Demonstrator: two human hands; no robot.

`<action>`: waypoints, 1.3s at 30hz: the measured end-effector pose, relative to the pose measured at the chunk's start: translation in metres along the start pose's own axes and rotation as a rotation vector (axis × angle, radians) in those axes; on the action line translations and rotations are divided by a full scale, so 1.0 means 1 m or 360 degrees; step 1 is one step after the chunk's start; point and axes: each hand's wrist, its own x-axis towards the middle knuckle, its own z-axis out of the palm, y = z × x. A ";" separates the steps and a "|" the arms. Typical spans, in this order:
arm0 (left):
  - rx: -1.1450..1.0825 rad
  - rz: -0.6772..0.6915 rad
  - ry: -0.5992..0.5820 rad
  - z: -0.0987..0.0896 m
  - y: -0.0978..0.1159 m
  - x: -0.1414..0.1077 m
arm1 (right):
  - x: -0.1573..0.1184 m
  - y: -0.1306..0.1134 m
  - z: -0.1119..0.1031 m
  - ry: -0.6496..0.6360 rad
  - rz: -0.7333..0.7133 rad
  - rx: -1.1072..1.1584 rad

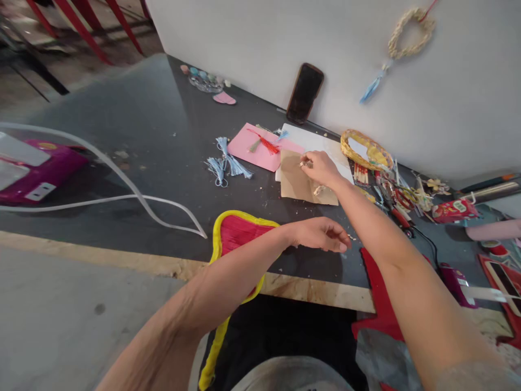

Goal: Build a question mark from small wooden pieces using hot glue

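My right hand (319, 167) reaches over a piece of brown card (295, 184), its fingertips pinched together on a small pale bit that is too small to name. Another pale, knotted-looking bit (319, 190) lies on the card below the wrist. Closer to me, my left hand (321, 234) hovers above the dark table (171, 163), fingers loosely bent, thumb apart, with nothing visible in it. Under my left forearm is a red cloth piece with yellow edging (240, 233). Pink paper (248, 149) carrying a red tassel (266, 142) lies beyond, beside light blue tassels (230, 163).
A phone (305, 92) leans against the wall, where a braided heart with a blue tassel (411, 35) hangs. At right are a woven basket (345, 142), scissors and a red packet (453, 210). A white cable (163, 198) and purple box (52, 168) occupy the left.
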 end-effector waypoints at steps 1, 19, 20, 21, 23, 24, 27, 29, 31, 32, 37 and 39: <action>0.0004 -0.0004 0.0002 0.000 0.000 0.000 | -0.001 0.001 -0.001 -0.0003 -0.0004 0.0020; 0.0064 -0.0054 0.0022 -0.001 0.003 -0.002 | -0.042 0.059 -0.039 -0.0214 0.0285 -0.0474; 0.0066 -0.0054 0.0021 -0.001 0.003 -0.002 | -0.042 0.058 -0.038 -0.0226 0.0315 -0.0480; 0.0066 -0.0053 0.0021 -0.001 0.004 -0.002 | -0.042 0.056 -0.038 -0.0233 0.0342 -0.0482; 0.0062 -0.0058 0.0022 0.000 0.004 -0.002 | -0.041 0.053 -0.038 -0.0244 0.0374 -0.0481; 0.0058 -0.0062 0.0022 0.000 0.005 -0.002 | -0.041 0.051 -0.038 -0.0250 0.0384 -0.0480; 0.0071 -0.0079 0.0028 0.000 0.006 -0.003 | -0.040 0.049 -0.038 -0.0261 0.0404 -0.0472; 0.0080 -0.0084 0.0040 0.001 0.007 -0.004 | -0.040 0.048 -0.037 -0.0249 0.0422 -0.0454; 0.0078 -0.0088 0.0047 0.001 0.008 -0.004 | -0.041 0.049 -0.035 -0.0213 0.0432 -0.0413; 0.0076 -0.0089 0.0047 0.001 0.008 -0.004 | -0.042 0.050 -0.034 -0.0191 0.0431 -0.0389; 0.0092 -0.0086 0.0038 0.001 0.008 -0.004 | -0.042 0.050 -0.030 -0.0169 0.0404 -0.0343; 0.0106 -0.0082 0.0038 0.001 0.008 -0.004 | -0.042 0.050 -0.029 -0.0180 0.0414 -0.0337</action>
